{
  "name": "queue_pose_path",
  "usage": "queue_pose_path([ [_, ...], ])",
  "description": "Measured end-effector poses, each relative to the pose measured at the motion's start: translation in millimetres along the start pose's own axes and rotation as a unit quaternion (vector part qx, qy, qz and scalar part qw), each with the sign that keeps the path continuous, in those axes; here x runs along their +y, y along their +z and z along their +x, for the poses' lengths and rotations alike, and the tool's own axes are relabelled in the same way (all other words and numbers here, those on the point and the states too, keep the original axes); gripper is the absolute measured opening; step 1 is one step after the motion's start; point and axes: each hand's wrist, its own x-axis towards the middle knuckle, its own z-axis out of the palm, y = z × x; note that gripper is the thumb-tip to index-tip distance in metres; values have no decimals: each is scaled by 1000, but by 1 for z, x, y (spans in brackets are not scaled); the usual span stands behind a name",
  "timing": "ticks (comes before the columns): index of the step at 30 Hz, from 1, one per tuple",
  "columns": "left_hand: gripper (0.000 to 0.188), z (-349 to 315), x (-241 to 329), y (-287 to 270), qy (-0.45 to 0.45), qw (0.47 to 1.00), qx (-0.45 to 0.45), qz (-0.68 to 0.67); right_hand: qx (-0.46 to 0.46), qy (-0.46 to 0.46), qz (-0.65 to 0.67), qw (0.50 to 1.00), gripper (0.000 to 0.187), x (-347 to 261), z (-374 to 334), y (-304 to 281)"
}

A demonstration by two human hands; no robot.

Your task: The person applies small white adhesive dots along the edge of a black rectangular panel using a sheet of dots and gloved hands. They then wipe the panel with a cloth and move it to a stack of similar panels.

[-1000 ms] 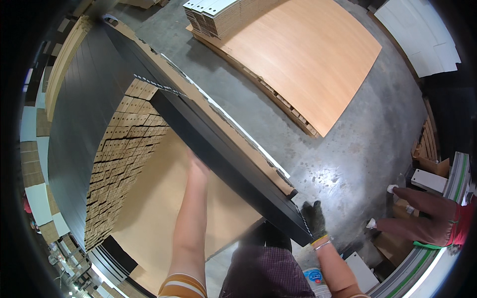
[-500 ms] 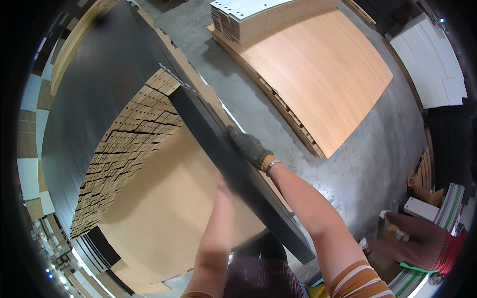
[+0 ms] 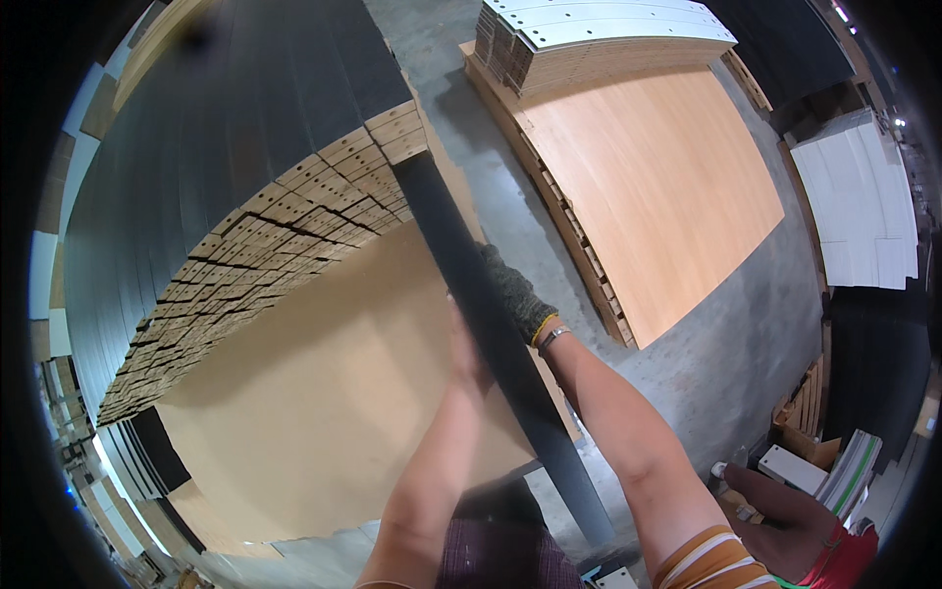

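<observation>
A long black board point(image 3: 471, 294) stands in front of me, running from the end of a big stack of black boards point(image 3: 285, 128) down toward my body. My bare left hand point(image 3: 465, 339) is against its left side, the fingers along the board and partly hidden by it. On the opposite side my right hand point(image 3: 515, 293), in a dark grey knitted glove with a yellow cuff, grips the board; its fingertips are hidden. The board is clasped between both hands. Its far end meets the stack's near corner, where the light brown drilled ends point(image 3: 378, 147) of the boards show.
Beneath the board lies a tan sheet point(image 3: 324, 373). To the right, a pallet carries a wood-coloured sheet point(image 3: 657, 187) and white-topped panels point(image 3: 608, 25). White panels point(image 3: 854, 196) are piled further right. A co-worker's legs point(image 3: 785, 520) show at the lower right.
The black board has turned more upright, so a narrower strip of it shows. Its far end now lines up with the stack's corner. My view has shifted, and both hands keep hold.
</observation>
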Motion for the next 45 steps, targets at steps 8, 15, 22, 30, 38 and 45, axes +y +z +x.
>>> queue_pose_path([
  [8, 77, -12, -14, -20, 6, 989, 102, 106, -19, -76, 26, 997, 58, -4, -26, -15],
  [15, 82, -137, -84, 6, -149, 965, 214, 28, -66, -133, -211, 966, 45, 64, -139, -23],
  [22, 84, -148, -101, 0, -125, 976, 166, 61, -17, -70, -158, 985, 40, 57, -178, -10],
  [30, 86, -160, -119, -24, -148, 966, 204, 66, 2, -45, -96, 994, 39, 52, -190, -16],
  [38, 72, -248, -186, -37, -175, 960, 213, 52, -52, 8, -49, 997, 47, 83, -289, -5],
  [45, 72, -248, -189, -46, -166, 964, 209, 12, 23, 215, 205, 955, 53, 74, -295, -6],
])
